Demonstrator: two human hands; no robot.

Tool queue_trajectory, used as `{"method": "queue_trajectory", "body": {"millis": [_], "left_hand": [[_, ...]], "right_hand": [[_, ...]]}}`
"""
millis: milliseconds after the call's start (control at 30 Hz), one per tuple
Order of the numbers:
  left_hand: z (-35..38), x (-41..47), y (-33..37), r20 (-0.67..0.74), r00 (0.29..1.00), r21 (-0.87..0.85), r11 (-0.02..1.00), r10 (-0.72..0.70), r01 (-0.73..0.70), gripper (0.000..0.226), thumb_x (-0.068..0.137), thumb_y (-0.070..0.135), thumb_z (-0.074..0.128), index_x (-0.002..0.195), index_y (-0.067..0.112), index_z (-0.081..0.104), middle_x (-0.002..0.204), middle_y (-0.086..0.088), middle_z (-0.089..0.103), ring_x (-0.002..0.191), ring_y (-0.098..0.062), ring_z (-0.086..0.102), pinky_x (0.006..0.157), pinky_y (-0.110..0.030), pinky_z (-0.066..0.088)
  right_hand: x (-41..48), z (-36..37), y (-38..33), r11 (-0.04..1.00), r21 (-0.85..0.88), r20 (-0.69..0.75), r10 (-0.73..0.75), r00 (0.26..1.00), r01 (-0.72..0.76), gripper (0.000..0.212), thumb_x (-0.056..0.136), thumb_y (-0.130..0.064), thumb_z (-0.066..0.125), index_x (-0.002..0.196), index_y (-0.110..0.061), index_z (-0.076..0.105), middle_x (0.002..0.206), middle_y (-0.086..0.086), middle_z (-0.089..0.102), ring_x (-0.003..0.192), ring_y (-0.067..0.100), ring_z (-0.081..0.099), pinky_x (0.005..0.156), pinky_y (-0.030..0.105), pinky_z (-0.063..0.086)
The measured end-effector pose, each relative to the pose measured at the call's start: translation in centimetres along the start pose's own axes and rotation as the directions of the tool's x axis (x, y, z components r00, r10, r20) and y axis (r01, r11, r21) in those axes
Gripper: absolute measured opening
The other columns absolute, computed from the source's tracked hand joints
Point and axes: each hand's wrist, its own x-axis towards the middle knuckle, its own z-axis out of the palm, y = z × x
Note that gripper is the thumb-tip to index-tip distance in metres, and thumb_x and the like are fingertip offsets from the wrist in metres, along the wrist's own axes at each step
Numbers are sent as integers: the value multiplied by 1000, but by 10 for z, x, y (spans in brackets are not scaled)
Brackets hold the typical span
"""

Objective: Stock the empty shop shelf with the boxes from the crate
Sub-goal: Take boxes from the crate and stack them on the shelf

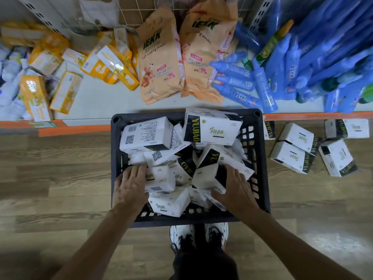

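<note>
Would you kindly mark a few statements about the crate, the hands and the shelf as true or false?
1. Both hands, left and right, reach into the dark crate. True.
2. The crate is empty. False: white YUJIAO packs fill it.
3. Blue bottles lie at the shelf's right. True.
4. The orange bags sit on the floor. False: they are on the shelf.

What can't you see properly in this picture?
Head view only:
- Crate bottom: hidden under the heaped white packs.
- Left hand and right hand grip: fingertips buried among packs.
- Small print on the packs: too tiny.
- Yellow boxes: blurred near the edge.
- Blue bottles: cut off at the right.
</note>
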Motion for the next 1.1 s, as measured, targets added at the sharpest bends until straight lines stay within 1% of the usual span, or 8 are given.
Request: {"method": "queue_trajectory", "body": {"millis": [133,300,467,567,667,900,1033,1100], "left_hand": [[-5,4,2,8,1000,32,999,-23,23,76,76,38,74,137,33,31,138,15,39,132,-13,33,112,-36,28],[-42,-28,16,107,993,-20,998,-50,52,80,76,45,73,141,31,28,143,10,38,134,-19,36,112,-39,28],[-142,-74,44,128,991,-52,998,-27,34,63,75,34,75,126,27,38,127,6,47,119,-19,48,103,-35,38],[-217,-111,51,108,994,-71,997,-13,21,61,73,35,74,123,27,39,125,4,48,115,-21,51,96,-35,41],[-304,-152,56,25,999,-67,997,30,-29,66,74,38,70,130,28,38,128,5,48,118,-21,52,96,-35,41],[-523,-253,84,-214,970,-14,993,112,-118,64,72,39,69,128,27,41,128,4,48,119,-22,48,93,-35,41],[-630,-312,103,-343,926,24,987,160,-162,54,70,37,71,116,26,46,117,3,51,108,-25,54,76,-34,42],[-665,-337,110,-420,890,31,982,180,-184,57,66,39,73,114,25,47,115,4,52,106,-25,55,71,-33,41]], "right_hand": [[1,3,1,999,28,-15,-17,1000,17,69,79,-44,68,135,-20,37,125,0,50,117,25,48,96,43,41],[-32,-24,-21,999,44,-45,-22,999,24,70,76,-44,73,133,-22,39,127,-2,52,115,25,49,96,45,40],[-79,-105,-73,987,145,-86,-63,994,75,66,70,-46,67,128,-27,42,122,-2,55,114,26,51,93,46,43],[-112,-178,-106,992,117,-104,-33,994,45,68,76,-45,69,134,-30,37,128,-2,55,120,24,48,96,39,37],[-154,-257,-142,991,111,-130,-55,990,70,76,82,-47,68,144,-28,28,144,-3,44,131,20,41,102,36,31],[-265,-446,-221,964,115,-243,-205,948,238,83,77,-46,73,145,-33,27,143,-6,46,129,18,46,96,31,42],[-323,-544,-249,939,132,-260,-276,925,318,80,74,-55,71,139,-30,34,135,-3,51,122,21,51,96,42,46],[-348,-586,-258,913,131,-269,-343,900,387,84,68,-56,73,139,-34,35,137,-9,50,123,15,50,98,42,45]]}}
